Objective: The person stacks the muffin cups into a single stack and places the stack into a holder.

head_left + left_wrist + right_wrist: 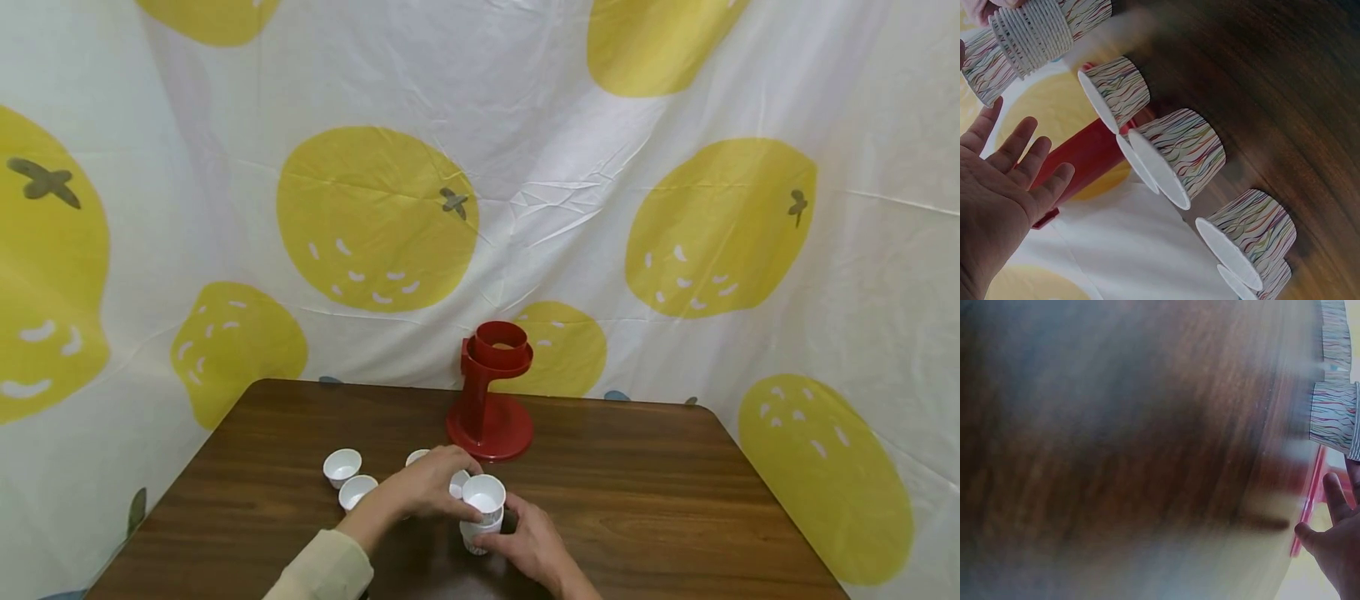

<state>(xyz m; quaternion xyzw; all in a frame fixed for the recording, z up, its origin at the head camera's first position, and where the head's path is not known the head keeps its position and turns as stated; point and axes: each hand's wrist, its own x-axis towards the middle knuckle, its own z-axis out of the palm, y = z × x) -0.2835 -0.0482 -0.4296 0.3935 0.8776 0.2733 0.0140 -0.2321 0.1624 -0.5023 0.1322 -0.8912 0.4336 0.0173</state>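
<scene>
A stack of nested white paper cups [1032, 37] with a wavy multicoloured print stands on the table, several rims close together along its middle. My right hand [534, 546] grips this stack low down, thumb at the front and fingers round the right side. At the top, my left hand [431, 483] holds the uppermost cup [483, 493] between thumb and fingers. In the left wrist view that cup's lower part sits inside the stack, and the index fingertip meets its rim. More upright cups stand left of the stack, some partly hidden by the left hand.
Two cups [342, 465] stand close together at the left of the brown wooden table [645, 500]. A red stand with a ring-shaped top [501, 354] rises behind the hands. A lemon-print cloth [540, 117] hangs behind the table.
</scene>
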